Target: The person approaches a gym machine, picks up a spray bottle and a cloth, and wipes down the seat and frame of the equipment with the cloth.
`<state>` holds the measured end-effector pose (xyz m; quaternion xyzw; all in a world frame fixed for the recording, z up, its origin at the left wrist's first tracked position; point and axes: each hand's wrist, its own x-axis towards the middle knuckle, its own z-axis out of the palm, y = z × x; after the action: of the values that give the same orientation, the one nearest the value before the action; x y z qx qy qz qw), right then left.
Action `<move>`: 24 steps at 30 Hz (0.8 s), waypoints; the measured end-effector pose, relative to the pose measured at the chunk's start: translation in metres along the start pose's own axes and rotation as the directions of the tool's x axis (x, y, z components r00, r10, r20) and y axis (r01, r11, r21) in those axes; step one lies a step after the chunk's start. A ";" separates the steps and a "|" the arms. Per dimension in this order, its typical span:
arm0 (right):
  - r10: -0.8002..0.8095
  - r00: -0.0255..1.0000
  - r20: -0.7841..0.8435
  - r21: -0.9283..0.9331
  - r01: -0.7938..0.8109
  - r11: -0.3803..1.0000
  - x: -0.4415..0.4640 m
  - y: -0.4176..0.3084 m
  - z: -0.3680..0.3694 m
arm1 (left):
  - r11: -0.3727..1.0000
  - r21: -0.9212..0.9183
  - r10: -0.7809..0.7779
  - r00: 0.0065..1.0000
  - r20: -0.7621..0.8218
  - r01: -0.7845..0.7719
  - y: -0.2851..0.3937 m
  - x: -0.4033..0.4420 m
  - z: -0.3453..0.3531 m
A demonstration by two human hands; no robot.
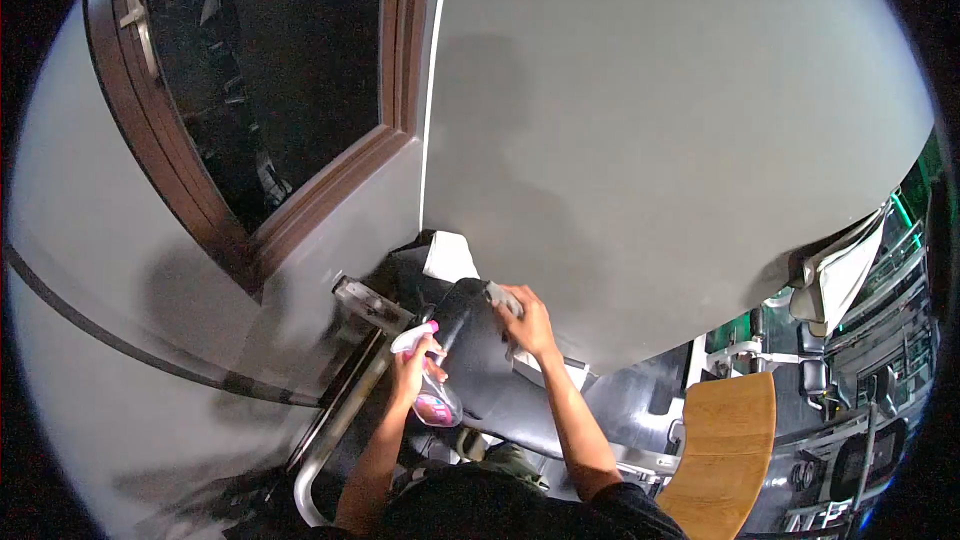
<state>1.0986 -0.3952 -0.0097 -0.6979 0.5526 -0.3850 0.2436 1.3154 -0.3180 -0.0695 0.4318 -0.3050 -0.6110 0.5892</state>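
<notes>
My left hand point(418, 368) is wrapped round the neck of a clear spray bottle point(437, 408) with a white and pink trigger head and a pink label. The bottle is in front of a black padded bench point(485, 370). To the right of it, my right hand point(526, 320) holds a grey cloth point(504, 298) at the far right edge of the black padding. A white cloth or paper point(450, 256) lies just beyond the padding, near the wall corner.
Metal tubing point(345, 410) runs along the left of the bench. A brown-framed window point(290, 202) is at upper left, beside a grey wall point(650, 140). At right are a wooden surface point(722, 450), a hanging pale cloth point(840, 280) and gym equipment.
</notes>
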 end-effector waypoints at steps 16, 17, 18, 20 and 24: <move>-0.277 0.841 0.465 -0.269 0.433 0.860 0.030 -0.025 0.023 | 0.999 -0.031 -0.038 0.999 -0.018 0.037 0.001 0.002 -0.002; -0.274 0.847 0.455 -0.286 0.431 0.856 0.024 -0.025 0.020 | 0.999 -0.029 -0.044 0.999 -0.017 0.043 0.002 0.002 -0.002; -0.275 0.846 0.456 -0.285 0.432 0.856 0.022 -0.022 0.018 | 0.999 -0.030 -0.043 0.999 -0.019 0.043 0.000 0.002 -0.003; -0.164 0.897 0.410 -0.335 0.315 0.888 0.023 -0.015 0.012 | 0.999 -0.014 -0.034 0.999 0.004 0.034 -0.003 0.004 -0.007; -0.056 0.961 0.271 -0.457 0.180 0.871 0.053 0.016 0.017 | 0.998 -0.044 -0.047 0.999 0.013 0.047 -0.003 0.005 -0.006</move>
<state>1.1078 -0.4514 -0.0180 -0.8117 0.5512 -0.1605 0.1076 1.3195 -0.3218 -0.0760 0.4220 -0.2845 -0.6340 0.5823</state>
